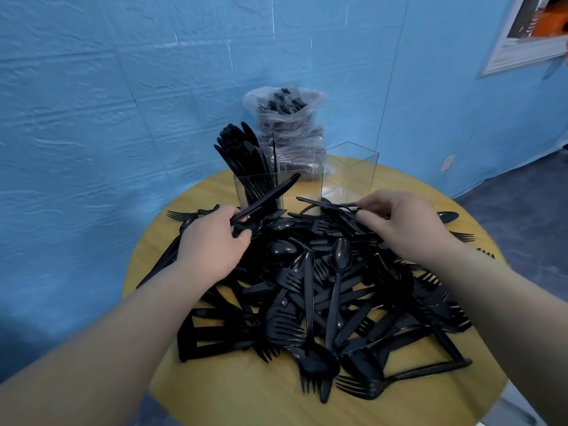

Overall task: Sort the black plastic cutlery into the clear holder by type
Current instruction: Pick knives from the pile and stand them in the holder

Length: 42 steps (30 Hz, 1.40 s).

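Head view: left hand (212, 241) is gripping knives (264, 196), right hand (399, 222) is pinching one; holder (307, 186) is filling, pile (322, 296) is waiting on the counter (246, 395).

Black cutlery pile (319, 290) before clear holder (307, 186); knives (242, 155) upright inside.

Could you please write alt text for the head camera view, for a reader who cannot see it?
A person's left hand grips black knives while the right hand pinches another piece from a cutlery pile on a round table. Behind stands a clear holder, its left compartment holding knives.
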Motion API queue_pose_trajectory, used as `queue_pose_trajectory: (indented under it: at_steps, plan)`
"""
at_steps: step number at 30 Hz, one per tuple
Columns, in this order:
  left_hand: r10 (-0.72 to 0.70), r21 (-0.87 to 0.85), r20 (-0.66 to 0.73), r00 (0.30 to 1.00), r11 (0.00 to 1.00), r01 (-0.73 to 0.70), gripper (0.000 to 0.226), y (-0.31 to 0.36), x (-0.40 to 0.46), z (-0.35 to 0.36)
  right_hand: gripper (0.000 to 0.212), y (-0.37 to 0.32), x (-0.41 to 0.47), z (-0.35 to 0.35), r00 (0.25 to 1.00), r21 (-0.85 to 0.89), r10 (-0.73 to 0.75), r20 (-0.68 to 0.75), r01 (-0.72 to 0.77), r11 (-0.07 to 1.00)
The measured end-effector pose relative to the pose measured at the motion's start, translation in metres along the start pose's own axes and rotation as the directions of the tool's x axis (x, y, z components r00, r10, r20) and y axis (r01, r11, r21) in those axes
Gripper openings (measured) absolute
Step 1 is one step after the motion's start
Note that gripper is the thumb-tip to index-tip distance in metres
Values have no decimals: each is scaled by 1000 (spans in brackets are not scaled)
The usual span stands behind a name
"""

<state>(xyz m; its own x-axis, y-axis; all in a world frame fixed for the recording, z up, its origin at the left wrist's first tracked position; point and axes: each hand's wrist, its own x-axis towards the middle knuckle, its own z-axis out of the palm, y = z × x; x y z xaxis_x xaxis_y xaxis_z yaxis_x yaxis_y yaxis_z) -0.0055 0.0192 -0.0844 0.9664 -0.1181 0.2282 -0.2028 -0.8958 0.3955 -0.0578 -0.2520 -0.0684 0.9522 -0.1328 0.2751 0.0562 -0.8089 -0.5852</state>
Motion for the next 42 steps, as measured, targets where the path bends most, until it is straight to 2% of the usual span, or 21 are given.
queue_pose_trajectory:
  at_steps: [2,6,10,12,15,18,21,26,29,32,36,38,42]
  plan:
    - [16,-6,39,999,1000,-16,25,2,-2,2,20,6,2,-4,998,-70,46,-47,-49,996]
    - [62,10,84,995,998,-63,38,13,-3,7,35,13,3,-3,992,-317,114,60,-89,944]
    - [116,25,6,993,993,-117,27,37,9,8,32,12,4,-3,984,-251,83,158,-41,967]
    - [167,27,-25,986,986,-166,31,51,18,10,26,11,2,-5,979,-184,54,195,-17,983]
    - [223,29,-32,974,975,-222,41,67,33,14,23,16,2,-8,992,-86,62,113,-53,995]
    - [225,82,21,974,971,-226,30,75,45,23,28,26,11,-17,990,-128,124,-65,-131,983]
    - [204,124,61,977,970,-210,24,75,51,34,28,35,19,-21,991,-192,127,-48,-134,972]
    - [193,139,35,981,971,-196,14,71,55,38,22,40,16,-17,991,-102,94,91,-85,991]
    - [163,168,22,986,972,-164,19,72,57,38,19,39,12,-16,990,-38,42,134,-37,999]
    - [133,172,0,991,976,-131,23,73,57,33,17,39,8,-17,992,-52,11,124,-4,999]
    - [98,76,35,995,992,-101,28,63,45,19,3,27,-2,-21,991,-23,-68,119,71,997]
    - [87,68,71,994,993,-92,28,57,33,12,10,16,-9,-19,970,-44,-139,198,150,988]
    - [18,77,107,994,997,-26,24,38,5,0,43,-3,-14,-7,898,-156,-224,378,301,941]
